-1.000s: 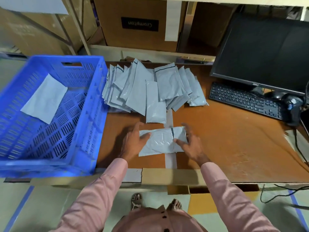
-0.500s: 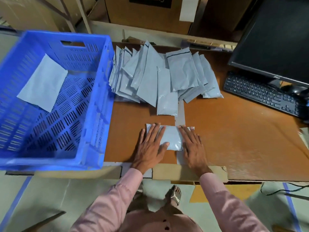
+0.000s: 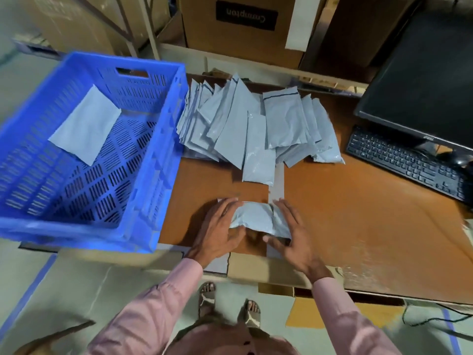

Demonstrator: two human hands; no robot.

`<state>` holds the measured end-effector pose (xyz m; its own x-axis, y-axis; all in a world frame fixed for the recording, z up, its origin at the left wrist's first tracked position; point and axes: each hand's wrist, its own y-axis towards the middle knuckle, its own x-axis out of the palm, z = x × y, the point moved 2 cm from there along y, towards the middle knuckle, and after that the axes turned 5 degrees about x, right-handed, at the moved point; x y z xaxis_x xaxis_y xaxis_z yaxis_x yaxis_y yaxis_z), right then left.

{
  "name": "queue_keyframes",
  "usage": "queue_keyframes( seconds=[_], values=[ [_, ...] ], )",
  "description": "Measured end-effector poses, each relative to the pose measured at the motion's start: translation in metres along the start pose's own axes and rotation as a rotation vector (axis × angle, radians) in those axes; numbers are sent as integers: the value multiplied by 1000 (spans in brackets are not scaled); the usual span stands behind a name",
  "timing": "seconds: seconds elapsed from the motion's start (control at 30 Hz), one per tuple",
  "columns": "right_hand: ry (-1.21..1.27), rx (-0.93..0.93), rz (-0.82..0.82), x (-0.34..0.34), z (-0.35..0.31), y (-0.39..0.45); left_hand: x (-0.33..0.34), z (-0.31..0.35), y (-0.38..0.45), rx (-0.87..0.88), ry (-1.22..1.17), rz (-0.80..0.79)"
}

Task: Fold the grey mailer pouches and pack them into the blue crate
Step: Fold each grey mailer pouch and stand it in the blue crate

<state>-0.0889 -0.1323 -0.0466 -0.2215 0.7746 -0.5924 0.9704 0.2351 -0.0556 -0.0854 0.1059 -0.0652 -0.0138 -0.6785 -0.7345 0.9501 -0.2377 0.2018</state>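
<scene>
A folded grey mailer pouch lies on the brown table near its front edge, its near side raised off the surface. My left hand holds its left end, fingers on top and thumb under the near edge. My right hand holds the right end the same way. Behind it, a fanned pile of several flat grey pouches is spread across the table. The blue crate stands to the left, with one folded pouch on its slotted floor.
A black monitor, keyboard and mouse fill the right back of the table. Cardboard boxes sit on a shelf behind. A strip of grey tape runs down the tabletop. My sandalled feet show below the table edge.
Both hands went from pressing flat on the folded pouch to sliding thumbs under its near edge and tipping it up. The camera view has shifted slightly.
</scene>
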Motion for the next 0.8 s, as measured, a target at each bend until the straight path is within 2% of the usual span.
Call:
queue_keyframes(
  seconds=[0.07, 0.17, 0.33, 0.47, 0.67, 0.73, 0.8],
  values=[
    [-11, -75, -26, -16, -13, 11, -24, 18, 6, -11, 38, 61],
    [-27, -167, 34, -42, -44, 31, -71, 49, 21, -61, 156, 68],
    [49, -379, 107, -89, -121, 75, -147, 91, 36, -34, 322, 88],
    [90, -498, 138, -103, -190, 111, -208, 97, 46, -9, 403, 193],
    [166, -680, 264, -64, -278, 167, -300, 60, 47, -75, 368, 393],
    [167, -643, 292, -35, -294, 187, -323, 34, 40, -159, 309, 464],
    [158, -569, 248, -2, -305, 200, -343, 1, 30, -279, 265, 524]
  ],
)
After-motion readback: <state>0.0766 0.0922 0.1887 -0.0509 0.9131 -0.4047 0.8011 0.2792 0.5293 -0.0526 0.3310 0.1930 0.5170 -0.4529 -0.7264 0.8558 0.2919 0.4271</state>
